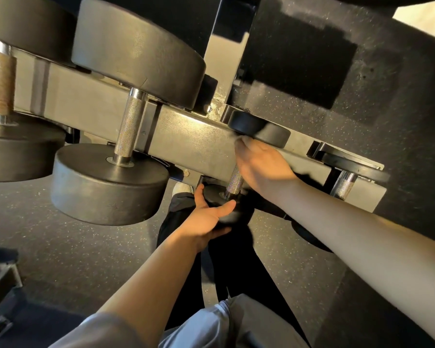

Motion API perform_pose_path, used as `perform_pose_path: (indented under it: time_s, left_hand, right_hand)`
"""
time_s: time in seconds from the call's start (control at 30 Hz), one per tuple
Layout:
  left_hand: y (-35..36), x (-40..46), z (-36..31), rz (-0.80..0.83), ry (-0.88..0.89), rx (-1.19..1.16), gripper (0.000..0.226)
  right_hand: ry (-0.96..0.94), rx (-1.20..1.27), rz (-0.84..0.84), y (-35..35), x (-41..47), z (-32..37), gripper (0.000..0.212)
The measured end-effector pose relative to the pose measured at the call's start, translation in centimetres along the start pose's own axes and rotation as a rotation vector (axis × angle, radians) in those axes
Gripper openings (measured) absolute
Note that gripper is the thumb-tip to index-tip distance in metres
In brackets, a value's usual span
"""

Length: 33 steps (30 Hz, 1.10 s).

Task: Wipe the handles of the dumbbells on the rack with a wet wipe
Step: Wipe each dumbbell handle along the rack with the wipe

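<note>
A small black dumbbell lies across the grey rack rail, its knurled steel handle partly showing. My left hand grips the near weight head of that dumbbell from below. My right hand is wrapped over the upper part of the handle, just under the far head. A pale bit of wet wipe peeks out at its fingertips. The rest of the wipe is hidden under the hand.
A large dumbbell with a bare knurled handle sits to the left, and another one at the far left edge. A further dumbbell's handle lies to the right. My dark trouser legs stand on the speckled rubber floor below the rack.
</note>
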<state>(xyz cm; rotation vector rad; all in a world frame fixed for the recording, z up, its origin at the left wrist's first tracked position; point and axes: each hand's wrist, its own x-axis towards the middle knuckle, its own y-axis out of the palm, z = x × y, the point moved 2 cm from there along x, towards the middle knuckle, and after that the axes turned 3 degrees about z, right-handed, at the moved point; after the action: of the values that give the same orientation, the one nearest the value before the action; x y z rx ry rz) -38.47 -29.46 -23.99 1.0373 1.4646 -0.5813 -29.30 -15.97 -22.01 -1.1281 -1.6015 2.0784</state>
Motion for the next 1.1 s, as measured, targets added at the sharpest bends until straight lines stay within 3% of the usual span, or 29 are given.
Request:
perform_pose_path:
  time_s: [0.07,0.17,0.27,0.33,0.4,0.5,0.6,0.77,0.87,1.0,1.1]
  left_hand:
    - [-0.1,0.2,-0.1,0.013,0.001,0.022,0.095]
    - [-0.1,-0.2,-0.4,-0.01,0.028,0.149,0.098]
    - [-0.7,-1.5,-1.1,-0.099,0.171,0.451,0.099]
    - [-1.5,-3.4,-2.0,-0.128,0.238,0.572,0.088]
    - [-2.3,-5.9,-3.4,-0.155,0.368,0.643,0.061]
    - [-3.7,-10.1,-5.9,-0.094,0.548,0.439,0.048]
    - [-5.3,-13.1,-8.5,0.027,0.478,0.151,0.035]
    - [-7.1,-15.5,-11.0,0.094,0.526,-0.112,0.022]
    - [-9.2,-16.3,-12.9,0.096,0.526,-0.117,0.026]
    - [-13.7,-17.3,-16.9,0.153,0.503,-0.176,0.013]
    - [-17.9,-17.8,-19.8,0.148,0.475,-0.183,0.009]
  right_hand:
    - [-0.033,-0.065,0.025,0.8,-0.4,0.2,0.05]
    - [0.014,0.045,0.027,-0.2,-1.1,0.8,0.031]
    - [-0.066,0.121,0.225,-1.7,-1.3,1.5,0.023]
    - [0.083,0.342,0.323,-2.8,-1.0,1.9,0.023]
    - [0.237,0.726,0.421,-4.2,-0.8,2.7,0.02]
    - [0.324,1.386,0.397,-7.2,-1.3,4.6,0.01]
    - [0.273,1.696,0.347,-10.2,-2.2,7.1,0.012]
    - [0.293,1.74,0.322,-12.7,-1.2,9.5,0.015]
    - [0.278,1.706,0.376,-13.7,-0.1,11.2,0.014]
    - [0.455,1.845,0.167,-15.6,1.8,14.2,0.008]
    - [0.632,2.158,0.027,-16.5,2.6,16.9,0.008]
